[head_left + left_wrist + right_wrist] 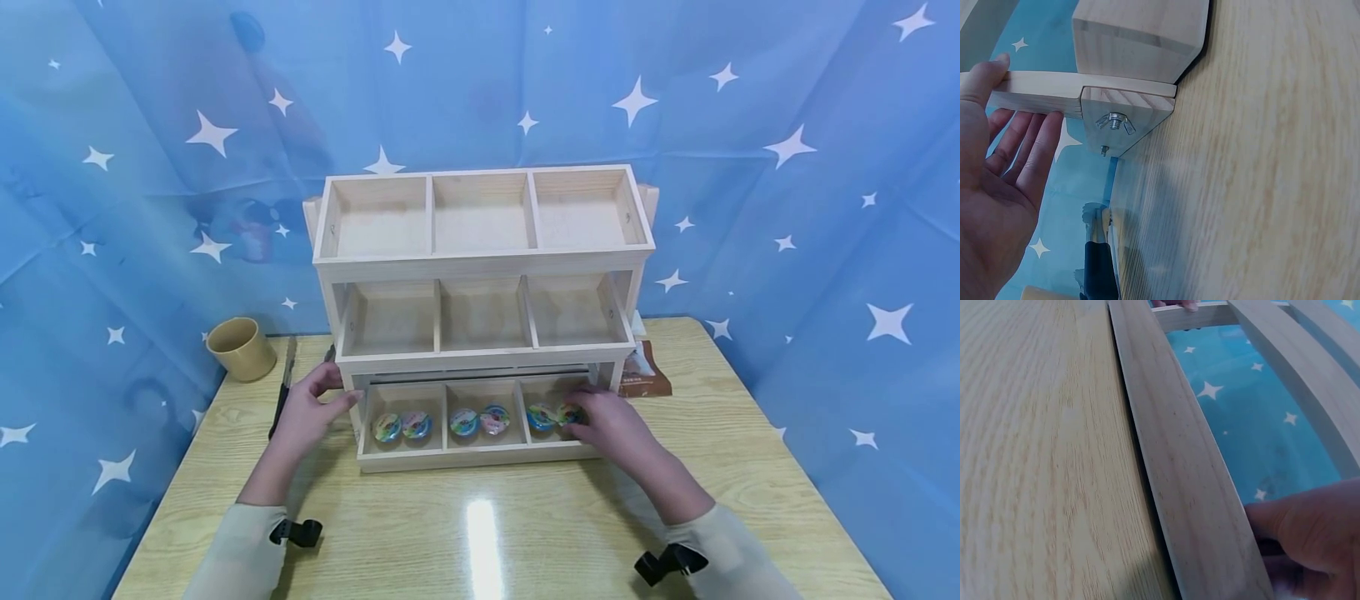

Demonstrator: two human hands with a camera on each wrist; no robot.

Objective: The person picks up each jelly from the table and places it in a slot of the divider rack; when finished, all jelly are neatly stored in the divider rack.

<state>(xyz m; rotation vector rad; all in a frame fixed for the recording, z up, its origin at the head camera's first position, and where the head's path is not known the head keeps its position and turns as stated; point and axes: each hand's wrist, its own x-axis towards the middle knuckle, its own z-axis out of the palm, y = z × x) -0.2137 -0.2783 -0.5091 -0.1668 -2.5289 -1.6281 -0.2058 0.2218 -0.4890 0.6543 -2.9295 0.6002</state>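
Observation:
A three-tier wooden rack (483, 268) stands on the table, each tier split into three compartments. My left hand (310, 417) holds its left upright post (1035, 89), thumb on one face and fingers on the opposite one. In the bottom right compartment, my right hand (611, 423) pinches a small round cup with a colourful lid (570, 414), partly covered by the fingers. Beside it sits another such cup (541, 417). The middle compartment bears two cups (464, 422), and the left one two more (387, 427). Behind the front board (1179, 450), the right fingertips are hidden in the right wrist view.
A tan mug (242, 349) stands at the table's back left, with a black-handled utensil (282, 387) lying between it and the rack. Behind the rack's right side lies a brown packet (647, 373). A blue star-patterned curtain (480, 83) surrounds the table.

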